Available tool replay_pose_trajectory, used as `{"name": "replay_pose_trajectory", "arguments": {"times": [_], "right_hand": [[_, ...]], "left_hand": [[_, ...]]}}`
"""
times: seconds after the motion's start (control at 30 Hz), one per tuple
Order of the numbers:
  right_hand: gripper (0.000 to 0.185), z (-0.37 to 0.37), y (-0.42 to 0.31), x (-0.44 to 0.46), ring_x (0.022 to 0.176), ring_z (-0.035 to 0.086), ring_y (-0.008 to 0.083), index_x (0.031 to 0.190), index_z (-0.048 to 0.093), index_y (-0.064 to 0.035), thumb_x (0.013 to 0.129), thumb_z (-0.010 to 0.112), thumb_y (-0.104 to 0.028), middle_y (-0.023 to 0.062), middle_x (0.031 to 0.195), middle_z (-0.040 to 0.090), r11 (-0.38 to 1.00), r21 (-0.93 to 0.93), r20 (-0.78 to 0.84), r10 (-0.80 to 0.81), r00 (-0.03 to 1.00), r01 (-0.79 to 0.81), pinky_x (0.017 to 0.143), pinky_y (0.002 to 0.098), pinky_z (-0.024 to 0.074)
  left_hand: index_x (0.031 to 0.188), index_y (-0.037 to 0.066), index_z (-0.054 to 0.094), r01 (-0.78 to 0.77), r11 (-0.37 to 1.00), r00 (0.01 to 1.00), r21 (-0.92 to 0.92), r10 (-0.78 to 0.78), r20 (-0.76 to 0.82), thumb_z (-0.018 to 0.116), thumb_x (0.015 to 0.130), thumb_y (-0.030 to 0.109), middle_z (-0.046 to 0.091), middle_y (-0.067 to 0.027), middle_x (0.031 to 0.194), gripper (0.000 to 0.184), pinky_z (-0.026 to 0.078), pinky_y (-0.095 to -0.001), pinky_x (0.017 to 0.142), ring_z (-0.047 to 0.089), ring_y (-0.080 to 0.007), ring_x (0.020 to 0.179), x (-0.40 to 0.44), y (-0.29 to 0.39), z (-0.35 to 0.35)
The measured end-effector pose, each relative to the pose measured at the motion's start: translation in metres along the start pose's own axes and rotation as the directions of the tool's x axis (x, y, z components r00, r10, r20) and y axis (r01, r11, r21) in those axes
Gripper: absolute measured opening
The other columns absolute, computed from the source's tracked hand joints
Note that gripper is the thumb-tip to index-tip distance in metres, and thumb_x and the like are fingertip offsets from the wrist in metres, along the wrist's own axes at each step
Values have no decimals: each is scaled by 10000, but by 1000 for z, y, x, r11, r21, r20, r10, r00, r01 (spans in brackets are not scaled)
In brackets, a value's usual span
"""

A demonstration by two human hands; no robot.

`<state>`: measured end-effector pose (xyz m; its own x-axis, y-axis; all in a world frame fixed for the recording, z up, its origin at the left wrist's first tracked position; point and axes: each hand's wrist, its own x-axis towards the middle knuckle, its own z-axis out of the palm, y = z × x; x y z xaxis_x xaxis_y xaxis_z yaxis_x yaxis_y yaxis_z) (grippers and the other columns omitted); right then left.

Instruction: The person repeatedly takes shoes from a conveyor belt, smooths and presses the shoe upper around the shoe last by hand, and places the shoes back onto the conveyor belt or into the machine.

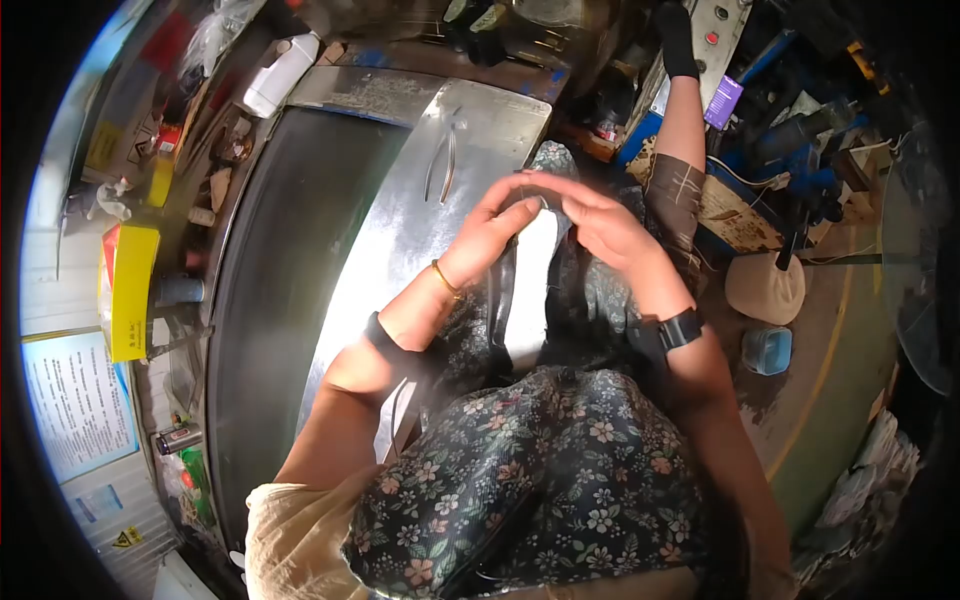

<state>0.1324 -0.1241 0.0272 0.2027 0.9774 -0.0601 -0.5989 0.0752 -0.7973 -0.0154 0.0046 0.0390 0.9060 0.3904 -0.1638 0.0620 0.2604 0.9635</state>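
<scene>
A long shoe-shaped piece (532, 285) with a white face and dark edges lies along my lap, its toe end pointing away from me. My left hand (490, 225) is closed at the left of that toe end, with the thumb pressed near the white face. From the other side, my right hand (607, 228) bends its fingers over the same end. The fingers of both hands meet above the toe, so what they pinch there is partly hidden. A floral apron (540, 460) covers my lap beneath the piece.
A shiny metal plate (400, 225) with a thin curved strip (448, 165) on it borders a dark conveyor belt (290, 240) at left. A yellow box (132, 290) stands beyond. At right are another person's arm (682, 120), a round stool (765, 288) and a blue container (767, 351).
</scene>
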Motion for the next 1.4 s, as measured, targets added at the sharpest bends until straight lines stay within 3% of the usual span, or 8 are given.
{"name": "replay_pose_trajectory", "arguments": {"times": [0.17,0.37,0.53,0.73,0.83,1.0,1.27,1.4], "right_hand": [[320,35,48,8,1227,561,307,1291,565,-52,995,445,-67,174,1291,595,577,-799,-236,-559,795,168,1038,348,418],[374,3,-5,6,1219,533,154,1352,569,-77,1032,525,-267,25,1313,593,978,68,-80,203,976,-198,1059,301,391],[303,9,17,16,1166,570,153,1280,611,-49,998,541,-134,47,1243,645,912,-382,-57,-187,981,151,1025,280,417],[373,24,41,14,1147,592,142,1329,578,-103,965,518,-48,113,1262,634,616,-772,-219,-490,844,158,958,309,467],[452,2,14,0,1268,507,144,1422,488,-72,971,515,-57,70,1394,545,999,-3,-34,-46,998,46,1034,307,418],[562,11,56,-12,1372,437,275,1475,400,-82,937,550,-16,154,1461,478,666,-715,-160,-453,877,214,1118,345,348],[737,7,58,-19,1353,426,207,1513,337,-60,849,637,44,113,1477,442,795,-570,-171,-363,916,209,1122,349,343],[637,-23,6,-44,1283,476,172,1523,332,-89,944,596,-121,60,1450,467,996,-73,-54,-58,997,54,1072,330,386]], "left_hand": [[1358,63,492,21,996,1000,85,-19,-24,552,1001,153,567,-6,1208,373,402,-242,971,500,-79,1109,6,-9,-6],[1431,77,413,15,993,992,121,-30,124,597,999,298,516,-21,1314,519,353,-280,1070,448,-107,1234,1,5,-24],[1494,94,344,240,895,964,-377,-175,199,540,1017,291,478,-54,1406,552,336,-318,1109,435,-158,1311,-3,7,-25],[1511,89,324,65,997,992,32,-68,107,551,1008,198,471,-29,1392,562,337,-300,1087,443,-125,1271,-1,-1,-22],[1522,100,300,36,993,989,113,-52,140,555,1010,212,467,-31,1397,583,332,-310,1100,441,-128,1264,-4,8,-21],[1536,125,253,40,984,991,174,-62,122,747,871,143,478,-59,1382,829,391,-325,1074,498,-153,1215,-4,-5,-22],[1512,83,287,19,978,998,206,-30,52,875,704,72,511,-84,1346,1000,425,-319,1051,518,-162,1200,-3,-1,-10],[1460,62,369,-197,843,980,501,191,63,882,675,129,484,-168,1397,941,374,-372,1102,456,-274,1308,-8,13,33]]}}
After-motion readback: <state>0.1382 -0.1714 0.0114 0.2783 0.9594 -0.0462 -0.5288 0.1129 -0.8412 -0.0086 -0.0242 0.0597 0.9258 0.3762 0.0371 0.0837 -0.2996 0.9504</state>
